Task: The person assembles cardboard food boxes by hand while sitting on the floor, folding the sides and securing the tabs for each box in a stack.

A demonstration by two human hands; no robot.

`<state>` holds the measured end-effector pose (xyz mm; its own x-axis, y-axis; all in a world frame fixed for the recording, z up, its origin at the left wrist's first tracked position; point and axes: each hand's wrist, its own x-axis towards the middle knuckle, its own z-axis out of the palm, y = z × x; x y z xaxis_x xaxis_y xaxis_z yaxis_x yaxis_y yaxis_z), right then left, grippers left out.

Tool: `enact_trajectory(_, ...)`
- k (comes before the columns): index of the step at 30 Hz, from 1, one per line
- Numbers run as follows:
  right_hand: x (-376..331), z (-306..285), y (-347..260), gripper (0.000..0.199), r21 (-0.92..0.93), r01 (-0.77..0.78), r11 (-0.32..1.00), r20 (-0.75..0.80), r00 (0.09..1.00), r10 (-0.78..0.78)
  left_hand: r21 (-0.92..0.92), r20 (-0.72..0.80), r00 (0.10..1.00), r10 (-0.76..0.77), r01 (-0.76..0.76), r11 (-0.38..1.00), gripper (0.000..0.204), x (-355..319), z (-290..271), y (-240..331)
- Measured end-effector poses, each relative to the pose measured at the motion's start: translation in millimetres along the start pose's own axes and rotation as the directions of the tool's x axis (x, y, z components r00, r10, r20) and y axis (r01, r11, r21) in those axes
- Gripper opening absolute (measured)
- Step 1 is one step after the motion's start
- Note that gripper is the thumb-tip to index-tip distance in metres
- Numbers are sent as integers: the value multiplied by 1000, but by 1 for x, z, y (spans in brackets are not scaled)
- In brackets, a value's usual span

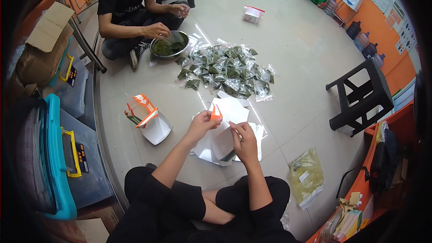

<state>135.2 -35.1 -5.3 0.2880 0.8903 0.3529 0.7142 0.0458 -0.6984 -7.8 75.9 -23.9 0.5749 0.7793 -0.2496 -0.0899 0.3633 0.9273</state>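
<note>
My left hand (201, 125) pinches the orange flap of a white paper box (223, 140) in front of me. At the box's right edge, the fingers of my right hand (244, 141) are closed on the paper. The box looks partly folded, with a strip of green at its lower end. Beneath it, flat white box sheets (255, 149) lie spread on the floor. An opened-out box (156, 128) with orange and green flaps rests on the tiles to the left of my left hand.
Beyond my hands lies a heap of small clear bags (229, 69) with green contents. A person sits behind it, hands over a metal bowl (170, 47) of green leaves. A black stool (360, 96) and yellowish bag (307, 173) are on the right, plastic bins (85, 153) on the left.
</note>
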Motion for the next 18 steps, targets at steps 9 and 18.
enact_trajectory(9,-1,5,-7,9,291,-92,952,-236,958,165,553,-92,858,505,-378,742,14,-16,33,10)
enact_trajectory(18,-2,-1,-2,8,683,-197,703,-79,937,340,548,-116,792,599,-452,704,12,-23,40,10)
